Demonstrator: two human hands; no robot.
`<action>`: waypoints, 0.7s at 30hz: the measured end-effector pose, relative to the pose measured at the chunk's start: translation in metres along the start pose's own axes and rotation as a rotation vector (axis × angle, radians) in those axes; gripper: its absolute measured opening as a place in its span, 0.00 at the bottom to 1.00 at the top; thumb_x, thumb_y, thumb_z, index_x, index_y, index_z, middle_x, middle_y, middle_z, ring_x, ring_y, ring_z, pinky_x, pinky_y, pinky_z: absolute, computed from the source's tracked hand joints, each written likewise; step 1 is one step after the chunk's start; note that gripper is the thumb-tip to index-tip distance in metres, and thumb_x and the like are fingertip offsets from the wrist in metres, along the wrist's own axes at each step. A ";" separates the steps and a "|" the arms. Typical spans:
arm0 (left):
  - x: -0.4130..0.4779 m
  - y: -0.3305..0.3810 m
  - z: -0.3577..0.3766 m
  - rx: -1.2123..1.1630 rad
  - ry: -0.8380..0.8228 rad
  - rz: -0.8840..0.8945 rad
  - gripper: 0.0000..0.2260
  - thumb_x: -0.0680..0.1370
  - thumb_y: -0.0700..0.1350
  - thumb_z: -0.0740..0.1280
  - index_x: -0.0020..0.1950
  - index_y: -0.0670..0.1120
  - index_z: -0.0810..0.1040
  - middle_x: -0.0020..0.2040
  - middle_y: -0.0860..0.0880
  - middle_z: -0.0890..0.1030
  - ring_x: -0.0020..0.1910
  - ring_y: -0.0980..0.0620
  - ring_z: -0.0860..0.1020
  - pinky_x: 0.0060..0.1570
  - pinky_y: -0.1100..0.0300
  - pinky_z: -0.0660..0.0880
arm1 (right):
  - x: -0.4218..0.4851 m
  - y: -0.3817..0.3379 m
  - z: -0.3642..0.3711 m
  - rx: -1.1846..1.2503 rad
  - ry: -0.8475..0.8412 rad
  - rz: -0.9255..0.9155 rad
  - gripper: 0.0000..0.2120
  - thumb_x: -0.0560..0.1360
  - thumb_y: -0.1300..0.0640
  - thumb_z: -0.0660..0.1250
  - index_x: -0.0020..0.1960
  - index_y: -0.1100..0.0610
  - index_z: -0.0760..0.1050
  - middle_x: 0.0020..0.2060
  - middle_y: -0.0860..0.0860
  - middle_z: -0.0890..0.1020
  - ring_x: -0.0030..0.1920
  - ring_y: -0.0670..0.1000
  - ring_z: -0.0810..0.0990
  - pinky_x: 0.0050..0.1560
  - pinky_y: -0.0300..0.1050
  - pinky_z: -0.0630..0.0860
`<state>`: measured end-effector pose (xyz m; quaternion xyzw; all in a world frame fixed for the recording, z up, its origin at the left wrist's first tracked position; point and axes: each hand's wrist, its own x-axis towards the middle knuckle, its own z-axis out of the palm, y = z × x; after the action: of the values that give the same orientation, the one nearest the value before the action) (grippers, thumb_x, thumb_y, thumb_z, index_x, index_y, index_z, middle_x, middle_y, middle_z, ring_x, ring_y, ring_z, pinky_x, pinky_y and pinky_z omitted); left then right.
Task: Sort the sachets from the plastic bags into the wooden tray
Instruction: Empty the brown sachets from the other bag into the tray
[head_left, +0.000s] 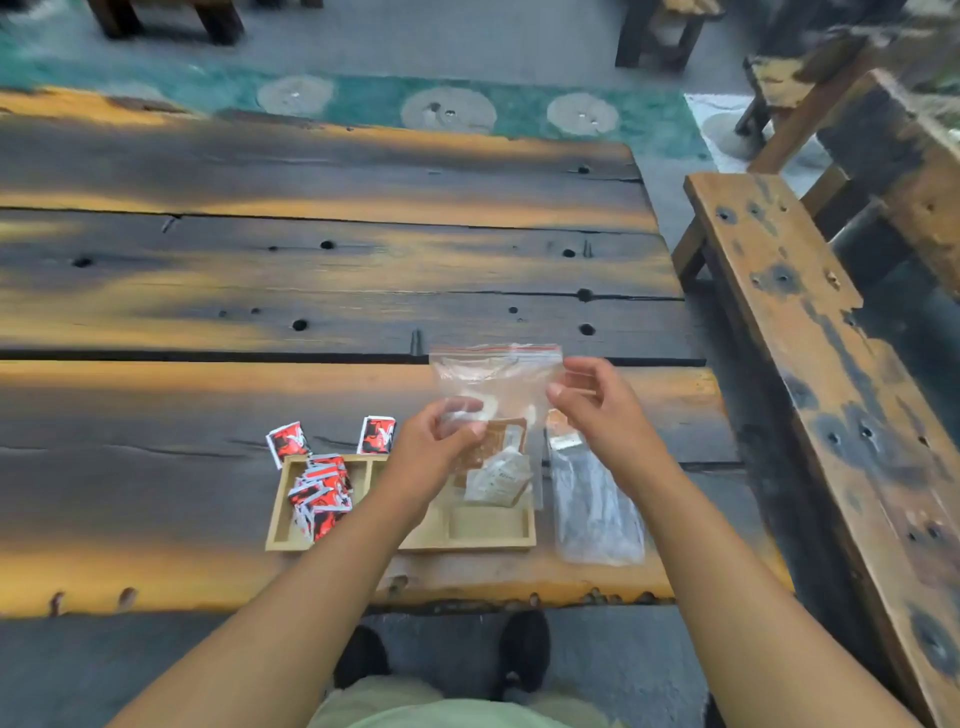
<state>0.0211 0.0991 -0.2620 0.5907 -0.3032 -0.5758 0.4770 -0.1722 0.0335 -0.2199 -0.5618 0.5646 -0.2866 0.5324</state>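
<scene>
Left hand (441, 436) pinches the bag (493, 384); right hand (592, 400), half-open, should steady it (above the tray (275, 514)) before tipping.

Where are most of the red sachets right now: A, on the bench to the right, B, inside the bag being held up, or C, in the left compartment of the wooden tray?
C: the red sachets are piled in the left compartment of the wooden tray; only two lie on the table behind it.

soft dimmish daylight, no hard shadows, warm orange sheen across the dark table (311, 291) planks, motion blur smearing everything, top corners worst, wide-angle bend at the edges
</scene>
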 end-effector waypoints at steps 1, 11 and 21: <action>-0.002 0.003 -0.008 0.001 -0.004 0.010 0.10 0.78 0.37 0.69 0.57 0.46 0.80 0.51 0.43 0.84 0.46 0.49 0.84 0.43 0.58 0.82 | 0.002 -0.016 0.004 -0.057 0.017 -0.069 0.17 0.78 0.51 0.70 0.65 0.50 0.73 0.57 0.43 0.79 0.56 0.40 0.78 0.54 0.36 0.75; -0.009 0.013 -0.064 0.114 -0.154 0.064 0.10 0.76 0.38 0.71 0.55 0.50 0.83 0.51 0.43 0.84 0.49 0.47 0.83 0.50 0.54 0.80 | 0.006 -0.094 0.048 -0.797 -0.190 -0.332 0.07 0.79 0.56 0.66 0.51 0.51 0.84 0.44 0.45 0.84 0.46 0.46 0.80 0.49 0.46 0.78; 0.001 0.012 -0.082 0.228 -0.227 -0.009 0.19 0.72 0.42 0.75 0.62 0.53 0.78 0.53 0.42 0.84 0.54 0.45 0.83 0.58 0.50 0.78 | -0.008 -0.085 0.053 -0.833 -0.320 -0.124 0.07 0.79 0.57 0.66 0.42 0.53 0.79 0.31 0.50 0.84 0.30 0.44 0.80 0.35 0.39 0.76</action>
<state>0.1030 0.1113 -0.2613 0.5734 -0.4161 -0.6029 0.3668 -0.0965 0.0381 -0.1540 -0.7984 0.5075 0.0243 0.3231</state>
